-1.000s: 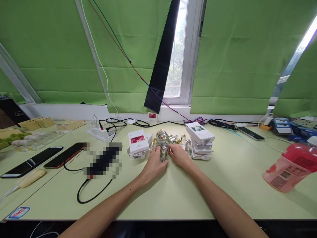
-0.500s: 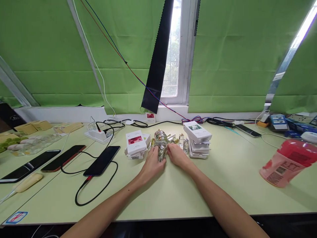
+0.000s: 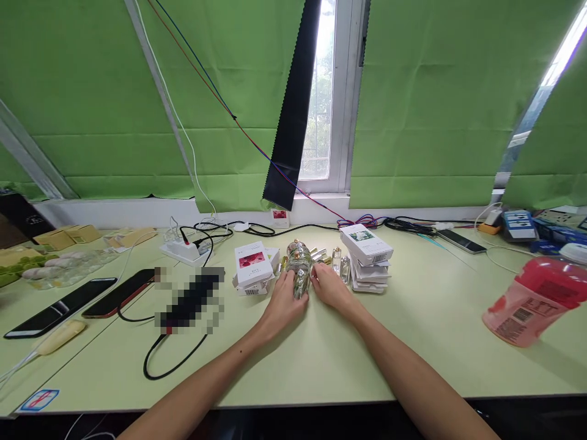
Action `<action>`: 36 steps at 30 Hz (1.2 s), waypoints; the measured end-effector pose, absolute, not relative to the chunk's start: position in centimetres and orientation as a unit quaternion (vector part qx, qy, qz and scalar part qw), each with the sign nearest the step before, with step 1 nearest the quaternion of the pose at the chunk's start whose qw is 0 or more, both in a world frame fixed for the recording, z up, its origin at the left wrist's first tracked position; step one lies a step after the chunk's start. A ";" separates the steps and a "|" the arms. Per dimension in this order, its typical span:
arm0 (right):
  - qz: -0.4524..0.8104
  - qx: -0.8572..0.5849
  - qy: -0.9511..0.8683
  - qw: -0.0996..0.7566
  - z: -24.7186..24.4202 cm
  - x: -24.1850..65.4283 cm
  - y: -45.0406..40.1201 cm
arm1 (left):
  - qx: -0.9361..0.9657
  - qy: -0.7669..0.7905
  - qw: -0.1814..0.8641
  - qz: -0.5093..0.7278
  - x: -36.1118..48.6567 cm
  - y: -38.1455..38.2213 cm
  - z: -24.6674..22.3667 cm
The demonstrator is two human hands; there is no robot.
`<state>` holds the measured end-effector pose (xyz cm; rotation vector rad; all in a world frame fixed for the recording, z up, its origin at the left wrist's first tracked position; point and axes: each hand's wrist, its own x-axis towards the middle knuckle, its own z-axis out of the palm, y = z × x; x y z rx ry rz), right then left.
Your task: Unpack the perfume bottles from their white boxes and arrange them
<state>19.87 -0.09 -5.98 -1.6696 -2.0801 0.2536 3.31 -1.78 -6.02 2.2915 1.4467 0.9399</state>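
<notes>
In the middle of the table stands a clear glass jar (image 3: 296, 252) with a shiny rounded lid. My left hand (image 3: 282, 300) is closed around a small clear glass bottle (image 3: 301, 283) just in front of the jar. My right hand (image 3: 331, 287) is close by on the right, its fingers curled and pressed together beside the jar; what they pinch, if anything, is hidden. Several small bottles with gold and silver parts lie behind it, and slim glass bottles (image 3: 336, 261) stand beyond its knuckles.
White boxes are stacked on the left (image 3: 253, 264) and right (image 3: 367, 245) of my hands. A pink canister (image 3: 523, 302) stands far right. Phones (image 3: 59, 305), cables and a power strip (image 3: 181, 249) lie to the left. Another phone (image 3: 461, 241) rests at the back right.
The camera view has shifted slightly. Both hands keep nearly the same place and grip; a phone on the left is now pixelated.
</notes>
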 end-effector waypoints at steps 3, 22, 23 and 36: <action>0.093 -0.607 -0.752 0.239 -5.9 19.8 -0.1 | 0.792 0.497 0.140 0.326 3.3 -1.9 -6.0; 0.117 -0.597 -0.731 0.309 -5.8 19.9 0.4 | 0.792 0.493 0.151 0.328 3.4 -2.1 -5.6; 0.120 -0.595 -0.729 0.315 -5.7 19.9 0.4 | 0.791 0.492 0.155 0.330 3.4 -2.1 -5.6; 0.104 -0.527 -0.742 0.401 -5.7 19.8 0.4 | 0.797 0.485 0.140 0.331 3.3 -1.7 -6.0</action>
